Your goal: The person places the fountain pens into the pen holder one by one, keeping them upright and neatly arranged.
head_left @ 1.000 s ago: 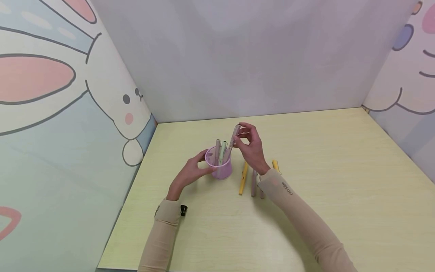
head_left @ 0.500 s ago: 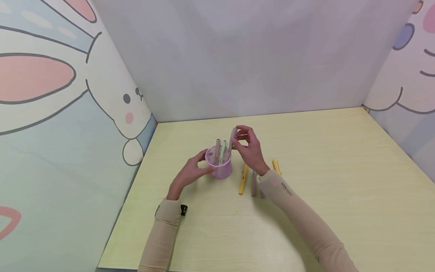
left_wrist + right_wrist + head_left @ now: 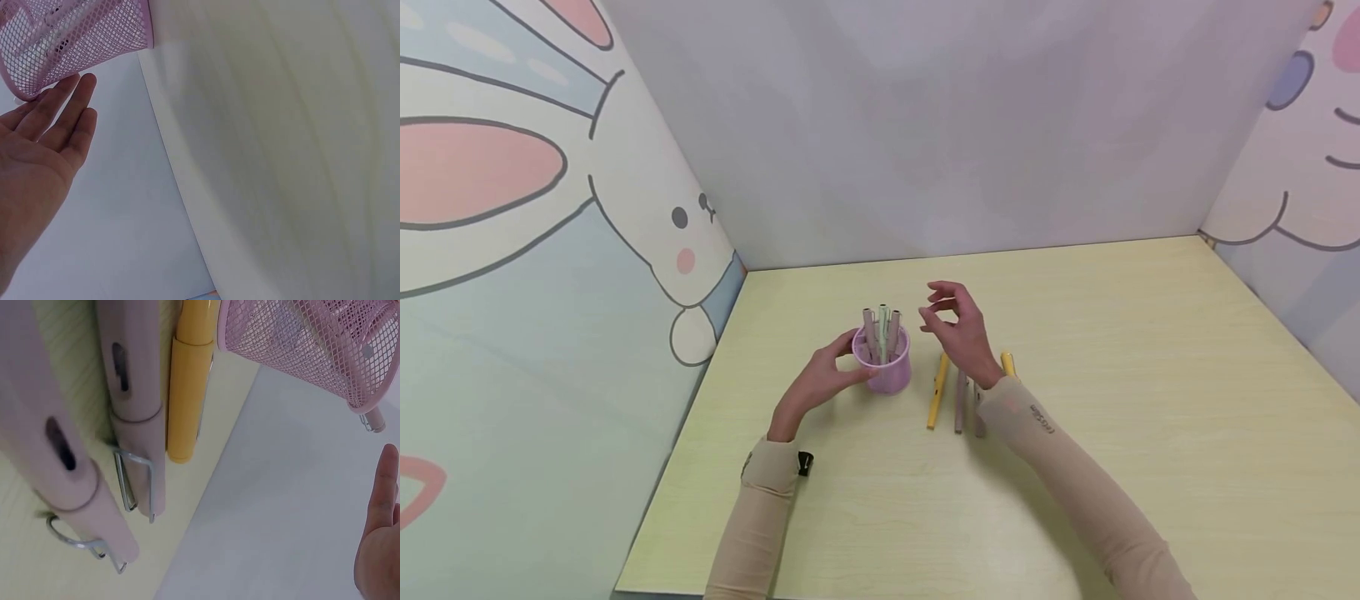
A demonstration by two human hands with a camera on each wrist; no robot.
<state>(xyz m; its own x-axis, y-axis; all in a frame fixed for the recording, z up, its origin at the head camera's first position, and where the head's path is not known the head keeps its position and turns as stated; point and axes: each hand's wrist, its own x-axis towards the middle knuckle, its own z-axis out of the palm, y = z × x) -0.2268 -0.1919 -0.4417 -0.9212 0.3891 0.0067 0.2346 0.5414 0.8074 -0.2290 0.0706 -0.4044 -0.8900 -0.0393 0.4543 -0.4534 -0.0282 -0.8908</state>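
My left hand (image 3: pixel 816 382) holds a pink mesh pen holder (image 3: pixel 895 385), thumb along the near side and fingers round the far side. In the left wrist view its fingers (image 3: pixel 80 106) lie against the mesh. Inside the holder stand a pale green fountain pen (image 3: pixel 883 323) and two mauve ones, caps up above the rim. Just right of the holder my right hand (image 3: pixel 964 335) is raised, fingers loosely bent and nothing between them. Below it on the table lie a yellow pen (image 3: pixel 937 398) and two mauve pens (image 3: pixel 136 381), side by side.
Another yellow pen (image 3: pixel 1008 363) lies partly hidden behind the right wrist. A small black object (image 3: pixel 806 463) shows at the left cuff. The pale wooden table (image 3: pixel 1120 350) meets a grey back wall (image 3: pixel 955 133), and a rabbit-patterned panel (image 3: pixel 625 183) stands at the left.
My right hand has let go of a mauve pen, which now stands in the holder, and has drawn slightly right. The pens inside have shifted. The left hand stays in place.
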